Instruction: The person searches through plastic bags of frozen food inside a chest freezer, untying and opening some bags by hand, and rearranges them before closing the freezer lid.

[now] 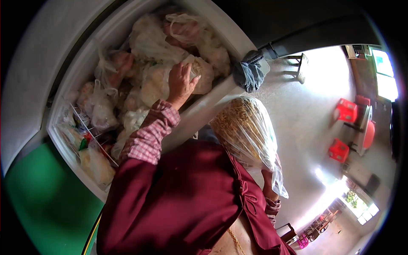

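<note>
My left hand (182, 83) reaches into an open chest freezer (204, 104), thumb and fingers apart, its fingertips resting on a clear plastic bag of pale food (203, 76). Other knotted, cloudy bags (148, 38) lie heaped around it. In front of my chest, outside the freezer, is a large clear bag of yellowish-brown strips (242, 123). My right hand (267, 182) grips this bag at its lower end; the plastic hides most of the fingers.
A grey cloth (250, 71) hangs over the freezer's corner. A wire divider (91, 134) stands inside at the left. Beyond, on the floor, are a stool (301, 69), red stools (346, 110) and a table (364, 131). Something green (46, 204) is at the lower left.
</note>
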Demonstrator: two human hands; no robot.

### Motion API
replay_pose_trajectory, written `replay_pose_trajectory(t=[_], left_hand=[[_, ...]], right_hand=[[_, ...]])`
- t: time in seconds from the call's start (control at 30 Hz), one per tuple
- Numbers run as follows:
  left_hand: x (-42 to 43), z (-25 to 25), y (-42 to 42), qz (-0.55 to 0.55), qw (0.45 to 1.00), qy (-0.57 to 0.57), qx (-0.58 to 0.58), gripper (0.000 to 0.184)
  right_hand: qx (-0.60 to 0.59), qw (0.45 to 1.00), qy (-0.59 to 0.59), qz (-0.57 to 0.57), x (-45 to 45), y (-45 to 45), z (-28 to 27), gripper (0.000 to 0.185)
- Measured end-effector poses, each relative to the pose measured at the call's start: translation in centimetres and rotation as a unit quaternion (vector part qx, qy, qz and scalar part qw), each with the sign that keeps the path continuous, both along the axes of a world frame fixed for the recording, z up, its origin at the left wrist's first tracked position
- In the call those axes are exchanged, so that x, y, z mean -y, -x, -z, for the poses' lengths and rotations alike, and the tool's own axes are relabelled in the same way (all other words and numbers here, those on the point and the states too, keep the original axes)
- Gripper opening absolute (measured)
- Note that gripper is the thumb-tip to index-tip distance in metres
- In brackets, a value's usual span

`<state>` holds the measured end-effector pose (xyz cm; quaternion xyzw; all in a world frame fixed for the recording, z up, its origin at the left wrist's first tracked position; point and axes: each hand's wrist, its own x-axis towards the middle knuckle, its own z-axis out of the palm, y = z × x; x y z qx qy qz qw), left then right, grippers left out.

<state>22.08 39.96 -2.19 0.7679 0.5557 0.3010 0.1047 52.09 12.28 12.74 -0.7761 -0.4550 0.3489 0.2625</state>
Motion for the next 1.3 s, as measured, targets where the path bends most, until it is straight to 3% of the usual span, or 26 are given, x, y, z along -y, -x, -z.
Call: replay_pose_trajectory(t=[0.1,0.17,0.2,0.27,0.33,0.4,0.53,0.63,0.7,0.8,0.87,0.9,0.93,1.0,1.07,1.1,1.13,1.17,1.23,1.3], left_hand=[[-1.8,2.6,-3.2,-0.016,0.996,-0.085,0.010,0.045],[-2.1,3.9,-4.1,-0.016,0.998,-0.052,-0.006,0.044],[-2.3,4.0,-4.1,-0.013,0.999,-0.046,0.004,0.044],[-2.4,4.1,-3.9,-0.002,0.999,-0.024,0.025,0.041],[-2.6,4.8,-3.9,-0.003,0.998,-0.059,0.034,0.039],[-2.5,5.8,-3.9,-0.014,0.995,-0.095,0.035,0.037],[-1.5,5.6,-3.2,-0.028,0.998,-0.052,0.026,0.035],[2.0,0.3,-1.5,-0.043,0.996,-0.069,0.035,0.036],[4.4,-1.2,0.6,0.010,0.984,0.033,0.174,0.031],[8.7,1.8,5.4,-0.067,0.989,-0.032,0.124,0.027],[11.3,0.3,11.1,-0.202,0.942,0.082,0.256,0.023],[12.5,0.4,13.7,-0.240,0.921,0.067,0.300,0.025],[13.8,1.7,16.8,-0.274,0.915,0.140,0.263,0.027],[15.6,-1.8,19.2,-0.243,0.861,0.215,0.392,0.040],[16.3,-5.1,19.2,-0.179,0.785,0.267,0.529,0.055],[16.2,-6.5,18.4,-0.158,0.743,0.281,0.586,0.061],[16.2,-7.2,17.8,-0.136,0.698,0.293,0.639,0.068],[16.6,-5.8,17.1,-0.164,0.695,0.306,0.630,0.079],[16.2,-5.4,16.8,-0.183,0.671,0.252,0.673,0.078],[16.8,-2.5,19.0,-0.201,0.590,0.280,0.730,0.076]], right_hand=[[-0.004,1.000,-0.013,-0.015,-0.1,0.1,-0.4,0.038],[-0.206,0.974,-0.045,0.077,0.2,-0.1,-0.5,0.039],[-0.400,0.897,-0.077,0.170,0.3,-0.1,-0.1,0.038],[-0.627,0.710,-0.086,0.309,-0.1,0.0,-0.6,0.038],[-0.546,0.780,-0.108,0.287,-0.1,-0.3,0.1,0.037],[-0.536,0.802,-0.075,0.251,0.6,-1.7,0.7,0.037],[-0.481,0.855,-0.055,0.185,0.2,-3.0,0.6,0.037],[-0.438,0.883,-0.074,0.152,-1.2,-4.4,-1.3,0.037],[-0.417,0.895,-0.095,0.124,-3.1,-5.2,-2.9,0.038],[-0.438,0.892,-0.100,0.051,-7.9,-4.9,-4.0,0.038],[-0.489,0.868,-0.083,0.001,-11.6,-3.4,-4.0,0.038],[-0.529,0.846,-0.065,-0.025,-13.7,-2.3,-3.7,0.038],[-0.581,0.812,-0.028,-0.049,-15.6,-0.9,-3.4,0.038],[-0.629,0.765,0.026,-0.138,-19.3,3.2,-2.7,0.038],[-0.404,0.826,-0.134,-0.371,-22.0,10.3,-3.1,0.034],[-0.169,0.814,-0.259,-0.492,-23.4,11.5,-1.9,0.035],[-0.102,0.789,-0.246,-0.554,-25.2,13.6,-2.7,0.037],[-0.071,0.765,-0.234,-0.596,-26.3,16.6,-4.4,0.038],[-0.052,0.717,-0.215,-0.661,-28.0,22.7,-7.1,0.041],[-0.218,0.681,-0.237,-0.658,-32.1,26.0,1.4,0.041]])
